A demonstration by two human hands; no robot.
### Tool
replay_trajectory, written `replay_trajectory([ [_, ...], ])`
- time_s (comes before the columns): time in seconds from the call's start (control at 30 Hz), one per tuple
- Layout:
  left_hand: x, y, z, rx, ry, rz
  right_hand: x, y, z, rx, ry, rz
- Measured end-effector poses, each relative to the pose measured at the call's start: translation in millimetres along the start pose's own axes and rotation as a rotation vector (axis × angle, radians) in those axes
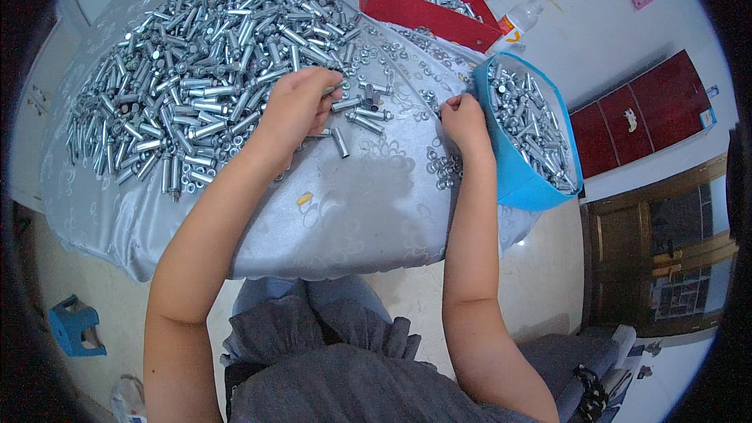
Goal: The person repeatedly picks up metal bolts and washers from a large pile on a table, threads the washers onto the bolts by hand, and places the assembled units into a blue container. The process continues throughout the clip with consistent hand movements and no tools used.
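Note:
My left hand is at the right edge of a large heap of silver sleeve anchor bolts. Its fingers are curled together, and whatever lies in them is mostly hidden. Just right of these fingers, a few loose anchor bolts lie on the silver tablecloth. My right hand is closed above the cloth, beside the blue box; its fingertips are turned away and hide anything between them. Small nuts and washers are scattered below and left of that hand.
More anchor bolts fill the blue box at the table's right edge. Behind it stand an open red box with bolts inside and a clear plastic bottle. A small yellow piece lies near the front. A blue stool stands on the floor.

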State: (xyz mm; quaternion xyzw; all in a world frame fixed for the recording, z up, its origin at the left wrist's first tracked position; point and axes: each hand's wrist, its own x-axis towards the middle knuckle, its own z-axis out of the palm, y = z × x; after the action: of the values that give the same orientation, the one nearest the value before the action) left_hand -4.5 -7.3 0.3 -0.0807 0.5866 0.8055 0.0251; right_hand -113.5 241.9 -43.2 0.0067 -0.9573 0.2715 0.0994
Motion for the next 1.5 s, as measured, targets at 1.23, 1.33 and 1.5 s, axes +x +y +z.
replay_trajectory([
  [1.23,1.3,-21.9,9.4,0.201,-0.136,0.101,-53.4,-82.4,-13.8,1.164,-0.628,-0.223],
  [1.33,-0.2,-22.2,12.1,0.173,-0.162,0.09,-56.4,-84.6,-12.6,1.15,-0.683,-0.229],
  [1.5,-0.8,-19.1,8.3,-0.006,-0.245,0.037,-58.0,-86.4,-12.7,1.153,-0.726,-0.237],
])
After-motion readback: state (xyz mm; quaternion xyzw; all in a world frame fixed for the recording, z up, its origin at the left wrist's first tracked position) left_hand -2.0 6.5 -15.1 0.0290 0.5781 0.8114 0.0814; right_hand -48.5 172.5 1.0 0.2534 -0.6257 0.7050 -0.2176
